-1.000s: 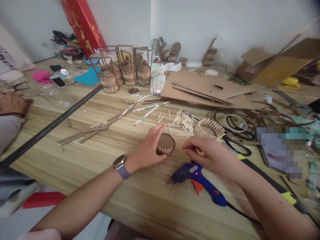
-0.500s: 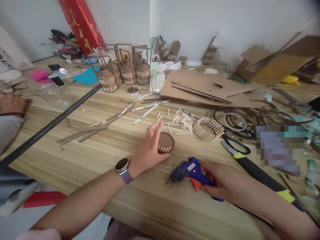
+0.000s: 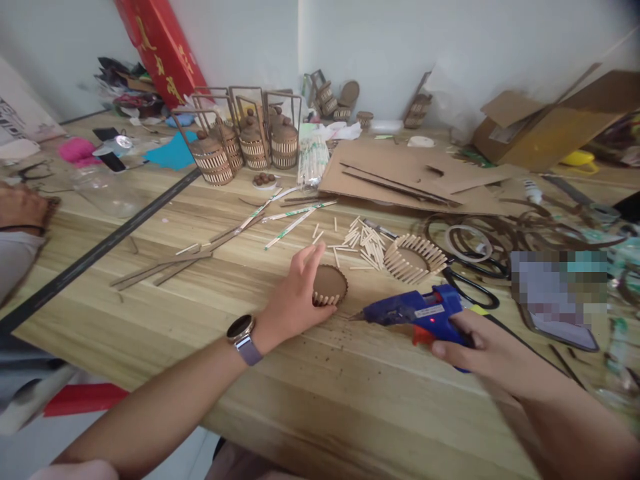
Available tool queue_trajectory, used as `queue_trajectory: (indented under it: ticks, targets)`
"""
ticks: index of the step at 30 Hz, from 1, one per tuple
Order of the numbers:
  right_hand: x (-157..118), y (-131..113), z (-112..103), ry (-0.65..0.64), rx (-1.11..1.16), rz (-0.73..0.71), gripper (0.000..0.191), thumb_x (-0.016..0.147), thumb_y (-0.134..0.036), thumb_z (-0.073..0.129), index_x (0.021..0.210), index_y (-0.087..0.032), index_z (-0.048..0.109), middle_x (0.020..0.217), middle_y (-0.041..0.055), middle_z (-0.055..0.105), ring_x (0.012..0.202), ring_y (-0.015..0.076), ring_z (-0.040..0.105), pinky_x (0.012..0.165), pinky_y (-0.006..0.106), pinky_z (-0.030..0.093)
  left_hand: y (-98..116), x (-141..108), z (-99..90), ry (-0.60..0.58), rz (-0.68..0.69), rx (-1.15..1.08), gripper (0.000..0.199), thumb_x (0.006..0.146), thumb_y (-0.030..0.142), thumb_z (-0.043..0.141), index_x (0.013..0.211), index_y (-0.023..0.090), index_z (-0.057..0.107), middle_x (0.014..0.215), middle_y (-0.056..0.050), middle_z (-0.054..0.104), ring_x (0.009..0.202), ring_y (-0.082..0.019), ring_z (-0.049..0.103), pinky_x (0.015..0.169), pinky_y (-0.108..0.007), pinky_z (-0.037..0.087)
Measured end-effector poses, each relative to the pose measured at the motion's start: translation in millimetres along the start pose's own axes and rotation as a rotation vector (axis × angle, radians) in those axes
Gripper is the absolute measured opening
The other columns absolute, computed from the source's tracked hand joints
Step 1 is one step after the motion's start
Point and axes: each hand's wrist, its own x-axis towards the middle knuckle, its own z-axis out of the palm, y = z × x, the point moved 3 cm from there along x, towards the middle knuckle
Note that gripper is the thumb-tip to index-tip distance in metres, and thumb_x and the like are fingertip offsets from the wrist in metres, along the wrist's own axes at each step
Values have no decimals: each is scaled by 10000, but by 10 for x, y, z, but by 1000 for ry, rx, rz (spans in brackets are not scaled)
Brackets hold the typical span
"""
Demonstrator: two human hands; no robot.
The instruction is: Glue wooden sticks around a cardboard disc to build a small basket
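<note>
My left hand [image 3: 297, 300] grips the near left edge of a round brown cardboard base [image 3: 330, 280], thumb in front and fingers behind. Short wooden sticks stand in a row along the base's near rim. In my right hand [image 3: 480, 347] is a blue hot glue gun [image 3: 415, 310] with an orange trigger and a lit red light. Its nozzle points left, close to the base's right side; whether it touches is hard to tell. Behind lies a loose pile of short sticks [image 3: 370, 243], beside a second round base [image 3: 414, 259] ringed with sticks.
Black-handled scissors [image 3: 473, 287] and a phone [image 3: 550, 300] lie to the right. Small lidded baskets with tall handles [image 3: 257, 143] stand at the back, near a cardboard sheet [image 3: 400, 173]. Brown strips [image 3: 175, 267] lie left. Another person's hand [image 3: 23, 207] rests at the far left.
My right hand has lifted the glue gun and shifted it up and to the right, turning the nozzle toward the round base. My left hand has stayed on the base.
</note>
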Motion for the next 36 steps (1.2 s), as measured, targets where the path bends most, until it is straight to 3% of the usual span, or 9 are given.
queue_trajectory:
  ticks: [3, 8, 13, 18, 23, 30, 36]
  targets:
    - [-4, 63, 69, 23, 86, 53, 357, 704, -563, 683, 665, -209, 660, 633, 17, 588, 602, 169, 523, 530, 265, 435, 1, 1, 2, -2, -8, 5, 1180, 674, 135, 800, 1514, 338, -3, 1492, -183, 221, 1340, -400, 401, 999, -585, 486]
    - [24, 210, 213, 141, 196, 187, 392, 661, -570, 743, 637, -191, 644, 548, -17, 509, 512, 122, 434, 455, 238, 345, 17, 1, -9, 17, 58, -3, 1173, 678, 91, 785, 1512, 323, -7, 1483, -179, 234, 1368, -389, 361, 1051, -583, 441]
    - [118, 185, 284, 44, 270, 75, 353, 766, -516, 696, 881, -183, 704, 712, 21, 635, 604, 141, 536, 536, 244, 431, 29, -6, -10, 24, 82, -6, 1158, 690, 78, 773, 1512, 314, -8, 1475, -184, 246, 1365, -384, 359, 1053, -583, 439]
    - [133, 118, 282, 40, 136, -30, 358, 793, -539, 664, 777, -182, 686, 713, 38, 661, 657, 171, 590, 604, 271, 497, 14, -16, 1, 18, 46, -15, 1141, 691, 88, 768, 1515, 320, 14, 1474, -177, 252, 1327, -379, 411, 1019, -571, 474]
    - [123, 92, 331, 100, -11, -70, 359, 806, -533, 618, 872, -197, 724, 783, 52, 724, 718, 212, 651, 658, 307, 542, 4, -13, 6, 15, 48, -15, 1139, 689, 92, 760, 1519, 314, 12, 1468, -178, 254, 1303, -369, 438, 1028, -565, 464]
    - [103, 49, 398, 171, -151, -87, 291, 809, -485, 591, 828, -215, 699, 751, 30, 737, 663, 220, 677, 590, 307, 537, -3, -7, 11, 17, 39, -22, 1124, 699, 99, 751, 1517, 333, 16, 1463, -163, 270, 1303, -355, 447, 1042, -564, 450]
    - [92, -47, 410, 152, -230, -60, 264, 825, -461, 571, 817, -225, 690, 657, 16, 696, 585, 204, 642, 523, 288, 494, -13, -11, 17, 13, 32, -20, 1123, 701, 102, 751, 1522, 319, 17, 1470, -165, 266, 1302, -353, 449, 1037, -549, 462]
